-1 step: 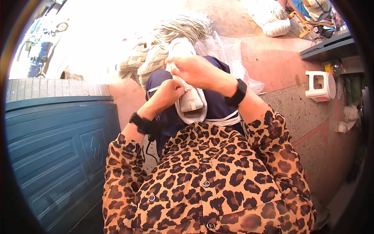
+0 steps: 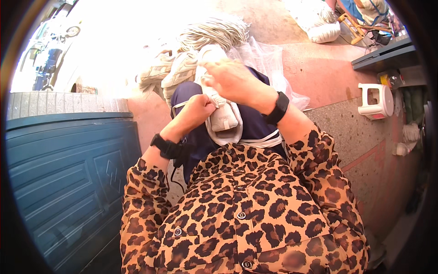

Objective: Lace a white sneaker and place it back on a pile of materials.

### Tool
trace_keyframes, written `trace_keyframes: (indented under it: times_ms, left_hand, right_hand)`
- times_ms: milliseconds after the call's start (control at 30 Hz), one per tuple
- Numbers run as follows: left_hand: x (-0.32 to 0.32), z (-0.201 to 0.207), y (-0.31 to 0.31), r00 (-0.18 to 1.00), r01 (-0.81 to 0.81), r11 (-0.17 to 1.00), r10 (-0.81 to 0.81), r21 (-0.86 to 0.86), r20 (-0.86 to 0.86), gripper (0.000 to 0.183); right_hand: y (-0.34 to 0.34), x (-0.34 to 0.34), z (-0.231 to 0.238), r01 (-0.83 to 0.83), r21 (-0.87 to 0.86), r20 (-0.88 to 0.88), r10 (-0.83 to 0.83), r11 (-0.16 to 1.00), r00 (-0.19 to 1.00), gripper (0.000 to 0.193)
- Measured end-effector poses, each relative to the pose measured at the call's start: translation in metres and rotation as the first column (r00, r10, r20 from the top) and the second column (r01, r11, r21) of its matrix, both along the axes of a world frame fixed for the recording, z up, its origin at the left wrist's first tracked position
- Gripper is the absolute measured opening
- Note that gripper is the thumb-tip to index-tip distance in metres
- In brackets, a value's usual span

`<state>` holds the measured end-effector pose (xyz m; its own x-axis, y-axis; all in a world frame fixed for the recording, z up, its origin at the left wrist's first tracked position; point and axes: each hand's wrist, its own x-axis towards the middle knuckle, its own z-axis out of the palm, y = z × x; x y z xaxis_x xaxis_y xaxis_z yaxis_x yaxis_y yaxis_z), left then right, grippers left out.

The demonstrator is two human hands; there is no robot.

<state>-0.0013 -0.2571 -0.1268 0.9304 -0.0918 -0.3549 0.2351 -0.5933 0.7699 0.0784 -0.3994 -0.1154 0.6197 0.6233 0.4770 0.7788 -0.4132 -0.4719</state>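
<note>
A pale sneaker (image 2: 225, 119) rests between my knees, its opening and tongue toward my body. My left hand (image 2: 200, 109) is closed at the lacing, pinching a white shoelace (image 2: 181, 104) whose loose end sticks out past the knuckles. Over the front of the same sneaker, my right hand (image 2: 235, 82) has its fingers bent; they are slightly blurred, and what lies in them is hidden. More white laces (image 2: 262, 140) lie across my right thigh.
Several pale sneakers (image 2: 178, 68) and a heap of white laces (image 2: 214, 34) sit beyond my knees, beside a clear plastic bag (image 2: 262, 59). To the right stands a white stool (image 2: 376, 99); a blue panelled door (image 2: 73, 182) is close on the left.
My right hand's fingers have shifted slightly away from me over the sneaker's front. The left hand and the sneaker stay in place.
</note>
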Motion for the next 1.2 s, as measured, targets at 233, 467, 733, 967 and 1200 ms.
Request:
trace_keyframes:
  times_ms: [233, 467, 733, 967, 1200]
  left_hand:
    - [-0.01, -0.017, -0.003, 0.989, -0.1, 0.972, 0.073, -0.215, -0.129, 0.018]
    - [-0.008, -0.025, 0.0, 0.986, -0.135, 0.974, 0.115, -0.18, -0.12, 0.018]
    - [-0.006, -0.021, -0.002, 0.983, -0.138, 0.986, 0.124, -0.096, -0.135, 0.022]
    - [-0.014, -0.015, 0.045, 0.892, -0.369, 0.917, 0.396, -0.154, 0.217, 0.019]
    - [-0.07, 0.017, 0.28, 0.439, -0.465, -0.028, 0.86, -0.885, -0.258, 0.009]
  right_hand:
    - [-0.04, -0.025, -0.024, -0.013, -0.048, -0.421, -0.009, 0.999, 0.907, 0.03]
    - [-0.036, -0.044, -0.046, 0.062, 0.156, -0.535, 0.032, 0.986, 0.844, 0.024]
    - [-0.03, -0.039, -0.052, -0.054, 0.07, -0.398, 0.078, 0.996, 0.914, 0.022]
    - [-0.099, -0.017, -0.06, -0.064, -0.304, -0.133, 0.024, 0.95, 0.991, 0.021]
    - [-0.407, 0.004, -0.102, 0.835, 0.367, -0.763, 0.381, -0.409, 0.522, 0.014]
